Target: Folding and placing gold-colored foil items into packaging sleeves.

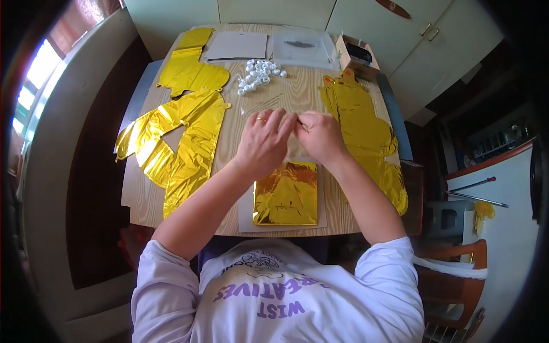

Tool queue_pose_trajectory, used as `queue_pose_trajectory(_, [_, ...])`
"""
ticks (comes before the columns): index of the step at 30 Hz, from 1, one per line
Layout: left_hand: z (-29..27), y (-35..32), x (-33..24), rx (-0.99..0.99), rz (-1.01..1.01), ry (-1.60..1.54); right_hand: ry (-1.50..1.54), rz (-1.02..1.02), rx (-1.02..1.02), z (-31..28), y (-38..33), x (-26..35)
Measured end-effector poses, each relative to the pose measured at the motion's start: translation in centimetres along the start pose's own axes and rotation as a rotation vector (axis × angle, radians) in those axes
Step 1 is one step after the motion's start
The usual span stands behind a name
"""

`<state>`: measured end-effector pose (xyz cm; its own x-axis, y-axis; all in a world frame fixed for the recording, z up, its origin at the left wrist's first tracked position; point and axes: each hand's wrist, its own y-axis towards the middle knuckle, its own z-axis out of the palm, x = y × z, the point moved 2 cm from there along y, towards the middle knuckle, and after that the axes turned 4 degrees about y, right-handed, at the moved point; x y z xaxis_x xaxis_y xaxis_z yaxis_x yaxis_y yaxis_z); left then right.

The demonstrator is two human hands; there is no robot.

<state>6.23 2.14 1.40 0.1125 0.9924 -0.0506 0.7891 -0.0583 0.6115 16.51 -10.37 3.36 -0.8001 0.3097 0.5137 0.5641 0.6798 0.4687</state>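
Gold foil packet [286, 197] is folded on a pale board [246, 216], just body-side of the L hand [265, 137] & R hand [317, 134]. Both have fingers curled in, tips meeting or nearly so, R pinched tighter; can't tell if there's smth between them tbh. Past the L hand: white rolls [260, 74] piled on the wood surface [300, 86]. Flat foil shape [203, 128] to its left, another gold sheet [366, 128] right of R hand.

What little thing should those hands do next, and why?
Perhaps ease the left hand and right hand slightly apart: both are curled and close together, just beyond the folded gold foil, and anything pinched between them is too small to make out; parting them might reveal it.
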Motion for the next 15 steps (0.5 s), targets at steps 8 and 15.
queue_pose_trajectory(8, [1.3,-2.2,3.8,-0.019,-0.150,-0.028,-0.032,0.101,-0.059,-0.9,-5.7,4.3])
queue_pose_trajectory(15, [-0.5,-1.3,5.0,-0.016,-0.354,-0.116,-0.284,-0.040,0.083,3.5,-10.6,1.6])
